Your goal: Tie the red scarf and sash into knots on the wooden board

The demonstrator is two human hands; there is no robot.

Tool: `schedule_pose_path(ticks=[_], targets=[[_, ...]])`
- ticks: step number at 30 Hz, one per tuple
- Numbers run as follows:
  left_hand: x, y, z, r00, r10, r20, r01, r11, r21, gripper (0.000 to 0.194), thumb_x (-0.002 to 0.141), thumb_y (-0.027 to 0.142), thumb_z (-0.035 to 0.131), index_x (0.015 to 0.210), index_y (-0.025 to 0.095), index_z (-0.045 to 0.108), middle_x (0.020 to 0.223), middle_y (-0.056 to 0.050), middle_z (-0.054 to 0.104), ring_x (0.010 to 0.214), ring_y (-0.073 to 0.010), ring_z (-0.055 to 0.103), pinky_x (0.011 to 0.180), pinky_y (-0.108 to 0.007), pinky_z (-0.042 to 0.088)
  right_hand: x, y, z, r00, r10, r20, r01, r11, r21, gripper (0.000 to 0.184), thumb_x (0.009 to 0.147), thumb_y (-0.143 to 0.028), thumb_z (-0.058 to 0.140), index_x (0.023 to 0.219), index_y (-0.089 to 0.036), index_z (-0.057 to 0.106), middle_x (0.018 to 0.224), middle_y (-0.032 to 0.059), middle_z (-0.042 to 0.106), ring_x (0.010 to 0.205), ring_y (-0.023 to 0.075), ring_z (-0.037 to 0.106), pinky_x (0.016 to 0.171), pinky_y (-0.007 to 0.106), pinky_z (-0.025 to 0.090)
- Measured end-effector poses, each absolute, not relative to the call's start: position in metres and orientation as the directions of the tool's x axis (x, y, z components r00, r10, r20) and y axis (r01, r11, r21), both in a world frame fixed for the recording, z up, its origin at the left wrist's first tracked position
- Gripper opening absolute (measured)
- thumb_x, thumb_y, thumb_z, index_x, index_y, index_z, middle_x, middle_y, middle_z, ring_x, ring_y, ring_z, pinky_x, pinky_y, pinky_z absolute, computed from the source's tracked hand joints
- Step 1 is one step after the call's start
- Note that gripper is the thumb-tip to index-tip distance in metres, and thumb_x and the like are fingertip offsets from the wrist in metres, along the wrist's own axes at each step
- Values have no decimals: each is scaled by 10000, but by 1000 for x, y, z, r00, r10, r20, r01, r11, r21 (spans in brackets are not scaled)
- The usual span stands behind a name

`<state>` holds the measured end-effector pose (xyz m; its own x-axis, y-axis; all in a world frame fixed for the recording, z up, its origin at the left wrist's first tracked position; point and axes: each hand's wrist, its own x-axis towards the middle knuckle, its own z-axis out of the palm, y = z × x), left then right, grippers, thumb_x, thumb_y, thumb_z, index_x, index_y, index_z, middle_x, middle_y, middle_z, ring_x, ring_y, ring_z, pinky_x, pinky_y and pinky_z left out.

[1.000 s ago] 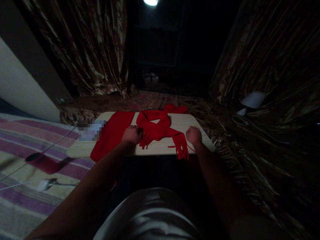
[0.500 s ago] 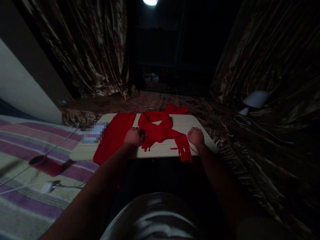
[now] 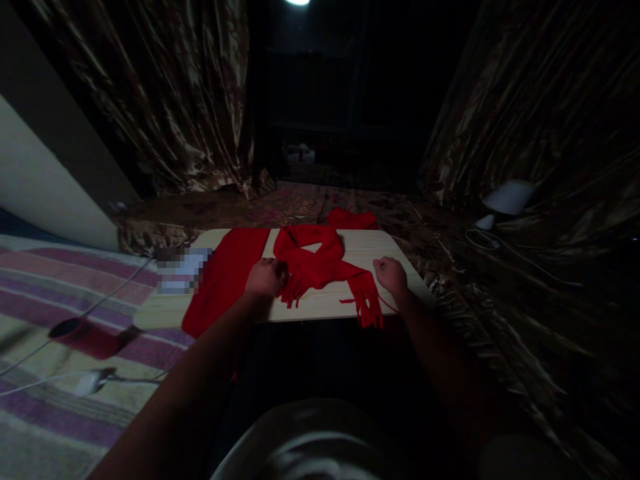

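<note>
A red fringed scarf (image 3: 320,257) lies crossed over itself on a small light wooden table (image 3: 350,303). My left hand (image 3: 267,277) is closed on the scarf's left fringed end. My right hand (image 3: 391,274) rests closed beside the right fringed end (image 3: 367,300), which hangs over the table's front edge; what its fingers hold is hidden. A flat red cloth (image 3: 225,277) lies on the left part of the table, just left of my left hand.
A blurred pale object (image 3: 177,270) sits at the table's left corner. A striped blanket (image 3: 60,333) with a dark red cup (image 3: 83,333), white cables and a small white device (image 3: 90,381) lies to the left. Shiny curtains hang behind; a white lamp (image 3: 505,199) is at right.
Both hands stay at the scarf's ends. The view dipped slightly, and my right hand shifted a little inward toward the fringe.
</note>
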<state>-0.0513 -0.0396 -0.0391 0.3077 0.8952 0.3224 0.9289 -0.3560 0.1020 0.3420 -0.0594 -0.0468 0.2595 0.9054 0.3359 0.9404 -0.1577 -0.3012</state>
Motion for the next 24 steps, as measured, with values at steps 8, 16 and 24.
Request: schedule_pose_path(ticks=[8,16,24], targets=[[-50,-40,-36,316,898,306,932,-354,77,332,942,363,467,1067,199,727,1049,-133,719,1016,-279,637,921,-385,470,334,-52,-34,-35,998,60,552,70,-831,230,841,-378,720,972,-189,736,989,59,778,939,207,706,858,309,536],[-52,-38,-39,339,887,314,921,-381,83,323,951,341,458,1081,197,716,1054,-131,720,1026,-278,638,927,-390,462,307,-35,-43,-120,992,-25,480,36,-877,191,826,-317,758,965,-189,734,943,46,779,861,189,716,855,328,561],[-53,-36,-42,337,884,325,921,-381,80,295,936,344,481,1043,186,707,1022,-136,709,988,-277,630,889,-386,453,281,-12,-35,-117,992,55,538,110,-836,201,824,-266,735,1000,-170,739,913,47,770,826,150,696,802,270,548]])
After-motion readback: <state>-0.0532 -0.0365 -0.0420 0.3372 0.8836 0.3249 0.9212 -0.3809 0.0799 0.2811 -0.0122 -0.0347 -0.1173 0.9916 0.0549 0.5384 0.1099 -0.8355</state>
